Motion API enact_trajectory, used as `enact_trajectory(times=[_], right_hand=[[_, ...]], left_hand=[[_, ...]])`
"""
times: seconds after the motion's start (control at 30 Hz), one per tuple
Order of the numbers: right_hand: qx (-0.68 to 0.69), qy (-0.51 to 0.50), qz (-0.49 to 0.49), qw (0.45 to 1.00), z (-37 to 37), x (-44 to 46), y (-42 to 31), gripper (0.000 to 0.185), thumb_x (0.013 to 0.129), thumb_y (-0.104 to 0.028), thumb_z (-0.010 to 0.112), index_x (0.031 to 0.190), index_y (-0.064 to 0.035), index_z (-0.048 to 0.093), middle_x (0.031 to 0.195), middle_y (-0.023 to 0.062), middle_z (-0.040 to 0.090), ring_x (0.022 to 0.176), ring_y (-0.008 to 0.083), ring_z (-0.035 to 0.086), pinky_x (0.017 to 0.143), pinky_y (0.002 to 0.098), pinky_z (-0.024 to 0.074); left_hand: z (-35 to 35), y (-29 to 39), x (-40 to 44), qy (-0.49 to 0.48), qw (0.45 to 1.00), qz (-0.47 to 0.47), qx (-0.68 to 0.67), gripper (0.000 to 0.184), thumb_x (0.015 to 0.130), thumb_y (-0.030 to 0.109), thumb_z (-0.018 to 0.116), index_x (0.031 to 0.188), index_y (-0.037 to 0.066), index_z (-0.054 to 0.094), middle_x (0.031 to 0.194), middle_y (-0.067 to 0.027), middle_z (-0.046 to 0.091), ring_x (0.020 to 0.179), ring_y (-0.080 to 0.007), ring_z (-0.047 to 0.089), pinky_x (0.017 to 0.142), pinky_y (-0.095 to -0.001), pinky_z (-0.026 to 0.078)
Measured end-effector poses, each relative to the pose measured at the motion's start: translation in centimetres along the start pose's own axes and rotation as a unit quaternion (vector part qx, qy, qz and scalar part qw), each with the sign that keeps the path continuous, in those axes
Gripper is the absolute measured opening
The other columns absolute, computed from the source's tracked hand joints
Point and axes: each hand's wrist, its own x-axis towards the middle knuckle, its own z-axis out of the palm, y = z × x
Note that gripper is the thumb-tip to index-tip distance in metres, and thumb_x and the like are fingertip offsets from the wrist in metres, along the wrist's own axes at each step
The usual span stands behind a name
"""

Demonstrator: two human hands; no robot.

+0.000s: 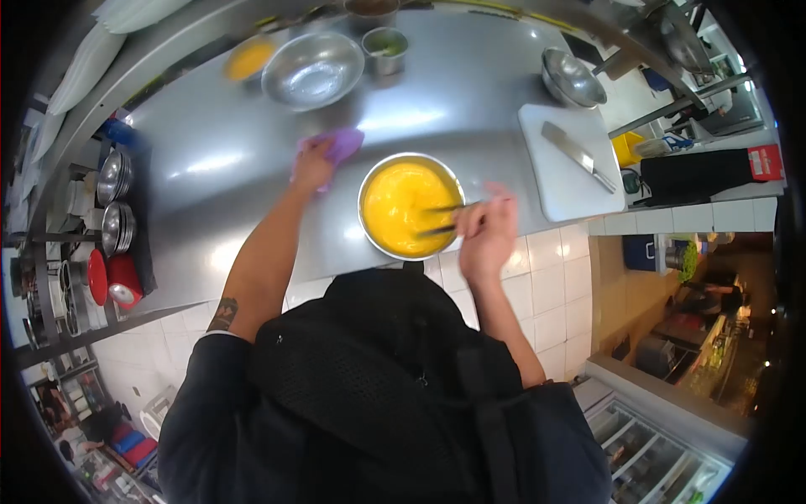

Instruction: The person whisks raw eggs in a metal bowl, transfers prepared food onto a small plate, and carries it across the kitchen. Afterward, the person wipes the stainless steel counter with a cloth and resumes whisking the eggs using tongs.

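A metal bowl of bright yellow liquid stands near the front edge of the steel counter. My right hand, blurred by motion, is closed around two thin dark utensils whose ends reach into the liquid; whether they are chopsticks or tongs I cannot tell. To the left of the bowl, my left hand grips a purple cloth against the counter.
Behind are an empty steel bowl, a yellow-filled container and a pot with green contents. At the right, a knife lies on a white board, with metal bowls behind. Stacked bowls stand left.
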Motion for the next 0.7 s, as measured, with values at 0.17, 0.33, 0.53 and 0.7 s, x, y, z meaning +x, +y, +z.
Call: enact_trajectory(times=[0.17, 0.33, 0.53, 0.7], right_hand=[[-0.106, -0.001, 0.049, 0.993, -1.4, 0.3, 3.7, 0.024, 0.107, -0.018, 0.034, 0.117, -0.0007, 0.047, 0.061, 0.0031, 0.045, 0.059, 0.0142, 0.047, 0.071, 0.0332, 0.0489], [-0.104, 0.033, -0.073, 0.991, -0.2, 1.1, 1.5, 0.026, 0.107, -0.020, 0.037, 0.115, 0.0017, 0.049, 0.060, 0.0039, 0.048, 0.060, 0.0159, 0.053, 0.075, 0.0359, 0.0522], [-0.069, -0.029, -0.024, 0.997, 0.0, 0.1, 0.9, 0.027, 0.107, -0.022, 0.039, 0.116, 0.0015, 0.050, 0.065, 0.0040, 0.052, 0.064, 0.0163, 0.055, 0.081, 0.0375, 0.0527], [-0.056, -0.051, 0.040, 0.996, -1.2, -0.1, 2.6, 0.021, 0.106, -0.016, 0.039, 0.114, -0.0013, 0.052, 0.061, 0.0001, 0.041, 0.057, 0.0116, 0.044, 0.067, 0.0298, 0.0449]], left_hand=[[-0.3, 0.7, -0.5, 0.002, 1.000, -0.004, -0.002, 0.054, 0.088, 0.024, 0.062, 0.141, 0.032, 0.052, 0.142, -0.0147, 0.043, 0.127, -0.0380, 0.048, 0.107, -0.0447, 0.040], [-0.8, 1.3, -1.4, -0.023, 0.999, -0.025, -0.020, 0.057, 0.087, 0.025, 0.063, 0.142, 0.033, 0.051, 0.143, -0.0150, 0.042, 0.128, -0.0376, 0.047, 0.110, -0.0447, 0.037], [-0.3, 0.5, -1.1, 0.002, 1.000, 0.020, -0.012, 0.058, 0.087, 0.024, 0.063, 0.142, 0.034, 0.050, 0.142, -0.0163, 0.042, 0.129, -0.0389, 0.046, 0.109, -0.0454, 0.038], [0.4, 0.0, 0.0, -0.001, 1.000, 0.011, -0.013, 0.057, 0.087, 0.023, 0.063, 0.142, 0.035, 0.050, 0.142, -0.0160, 0.043, 0.128, -0.0391, 0.047, 0.109, -0.0446, 0.039]])
